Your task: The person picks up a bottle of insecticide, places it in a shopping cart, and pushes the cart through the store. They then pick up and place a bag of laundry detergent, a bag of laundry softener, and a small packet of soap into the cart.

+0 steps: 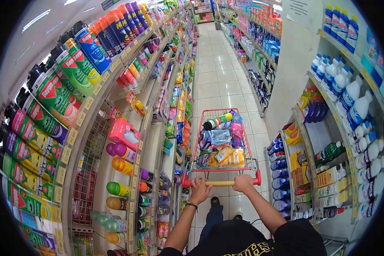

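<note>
A red-rimmed shopping cart (204, 168) stands in front of me in the aisle. Its yellow handle (222, 183) has red end pieces. My left hand (199, 190) is closed around the handle near its left end, with a bracelet on the wrist. Toward the other end, my right hand (243, 183) grips the same handle. Inside the cart lie several packets, among them an orange packet (235, 158) and a blue-and-white packet (221, 137). A spray can (217, 121) with a black cap rests across the far part of the load.
On the left, shelves hold several spray cans (74, 64) and bottles of air freshener (118, 189). White bleach bottles (358, 112) line the right shelves, beside a pale pillar (301, 47). Blue-capped bottles (279, 183) stand low, close to the cart's right side. The tiled floor (219, 74) runs ahead between shelves.
</note>
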